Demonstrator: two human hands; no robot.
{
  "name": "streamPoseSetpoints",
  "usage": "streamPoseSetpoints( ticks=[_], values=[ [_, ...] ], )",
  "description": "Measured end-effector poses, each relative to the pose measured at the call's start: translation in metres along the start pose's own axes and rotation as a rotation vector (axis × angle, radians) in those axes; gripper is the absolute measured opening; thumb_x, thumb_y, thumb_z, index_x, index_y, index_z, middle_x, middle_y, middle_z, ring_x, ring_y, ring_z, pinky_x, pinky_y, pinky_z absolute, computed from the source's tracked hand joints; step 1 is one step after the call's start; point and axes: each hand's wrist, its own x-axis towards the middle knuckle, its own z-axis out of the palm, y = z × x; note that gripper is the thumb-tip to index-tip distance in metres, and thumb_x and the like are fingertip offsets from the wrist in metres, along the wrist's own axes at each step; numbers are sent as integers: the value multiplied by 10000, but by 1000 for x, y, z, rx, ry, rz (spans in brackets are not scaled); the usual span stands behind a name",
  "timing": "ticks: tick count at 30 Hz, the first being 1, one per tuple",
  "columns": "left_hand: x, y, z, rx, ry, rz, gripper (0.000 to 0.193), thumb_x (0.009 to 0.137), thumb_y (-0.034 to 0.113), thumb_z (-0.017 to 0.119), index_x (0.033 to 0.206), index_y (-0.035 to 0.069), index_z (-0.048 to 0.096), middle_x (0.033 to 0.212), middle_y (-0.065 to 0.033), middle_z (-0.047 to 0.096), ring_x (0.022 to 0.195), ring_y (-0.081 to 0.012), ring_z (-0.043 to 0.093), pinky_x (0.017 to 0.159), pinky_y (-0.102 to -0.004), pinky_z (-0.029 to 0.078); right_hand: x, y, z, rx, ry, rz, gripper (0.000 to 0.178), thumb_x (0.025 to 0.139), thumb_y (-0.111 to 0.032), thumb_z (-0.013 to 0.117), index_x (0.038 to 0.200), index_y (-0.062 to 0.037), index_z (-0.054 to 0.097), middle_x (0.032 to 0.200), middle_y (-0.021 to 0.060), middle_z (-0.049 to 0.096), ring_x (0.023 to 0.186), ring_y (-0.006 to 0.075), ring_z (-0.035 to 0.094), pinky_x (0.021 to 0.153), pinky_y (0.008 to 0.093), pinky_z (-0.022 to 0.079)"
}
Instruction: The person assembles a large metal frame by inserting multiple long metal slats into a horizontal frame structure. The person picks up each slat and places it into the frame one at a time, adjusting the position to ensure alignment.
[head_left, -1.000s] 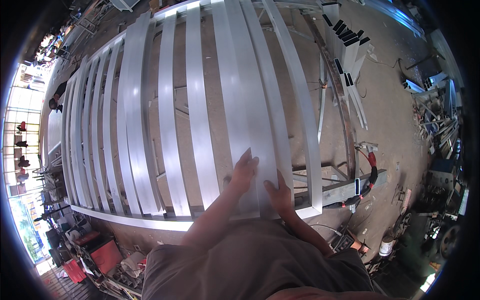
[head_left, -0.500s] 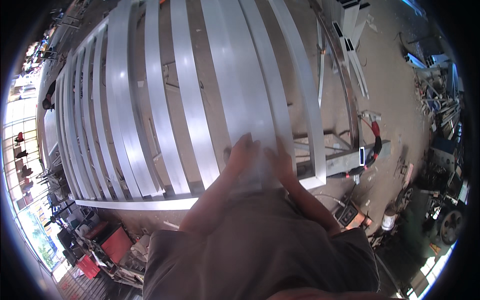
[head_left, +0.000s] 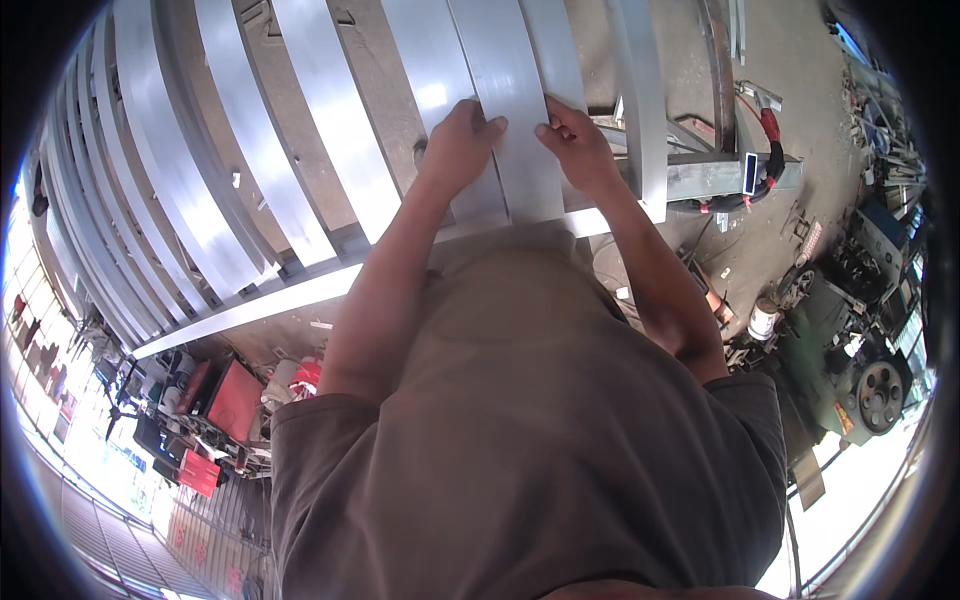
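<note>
Several long, flat silver metal bars lie side by side across a silver frame (head_left: pixel 250 310). At the front end of the middle metal bar (head_left: pixel 520 160), my left hand (head_left: pixel 460 150) is closed at its left edge, thumb lying toward the bar and fingers curled mostly out of sight. My right hand (head_left: pixel 582 152) is closed at the same bar's right edge, its thumb against the edge and its fingers bent over the neighbouring bar (head_left: pixel 555 60). Another wide bar (head_left: pixel 425 60) lies against the middle one on the left, partly under my left hand.
A grey beam (head_left: pixel 690 180) with a black and red cable (head_left: pixel 770 160) sticks out on the right. Red boxes and tools (head_left: pixel 235 400) stand at the lower left. A white bucket (head_left: pixel 764 318) and a green machine with a wheel (head_left: pixel 878 398) are at the right.
The view has shifted, so bars and hands stand higher in the picture. My hands are slightly farther apart, and a seam now shows between the left wide bar and the middle one.
</note>
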Motion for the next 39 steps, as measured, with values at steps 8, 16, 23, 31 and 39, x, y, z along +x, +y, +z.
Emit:
streamPoseSetpoints(
  ticks=[8, 16, 23, 31, 39],
  values=[
    [1, 9, -10, 317, -21, 23, 438, 971, 377, 685, 1082, -38, 595, 954, -204, 729, 927, -405, 724, 838, -511, 558, -3, -7, 11, -18, 44, -29, 494, 985, -195, 693, 1468, -137, 602, 1009, 40, 594, 908, 153, 569, 870, 315, 499],
    [9, 5, -8, 405, 26, 88, 478, 949, 411, 718, 1098, -23, 582, 1012, -229, 711, 936, -421, 722, 819, -516, 574, 1, 13, 22, -276, 179, 44, 524, 977, -347, 729, 1469, -198, 627, 1175, 49, 577, 958, 152, 608, 902, 311, 527],
    [9, 10, -11, 395, -34, 57, 580, 954, 491, 688, 1216, -15, 579, 1088, -214, 715, 1038, -394, 702, 891, -485, 544, 2, 20, 20, -239, 155, 29, 525, 972, -337, 677, 1467, -182, 600, 1261, 131, 617, 1083, 274, 645, 952, 407, 527],
    [11, 9, -9, 368, -38, 40, 523, 966, 454, 684, 1184, -10, 582, 1062, -201, 713, 1011, -398, 698, 877, -491, 539, 2, 13, 18, -170, 143, 13, 518, 971, -295, 663, 1471, -174, 600, 1283, 164, 622, 1149, 305, 631, 983, 414, 522],
    [12, -7, -4, 300, -17, 74, 475, 965, 428, 682, 1120, -8, 578, 1035, -212, 703, 1008, -408, 688, 876, -508, 529, 1, 26, 20, -208, 154, -3, 482, 973, -306, 668, 1429, -155, 630, 1353, 183, 613, 1244, 347, 594, 1027, 446, 510]
  ],
)
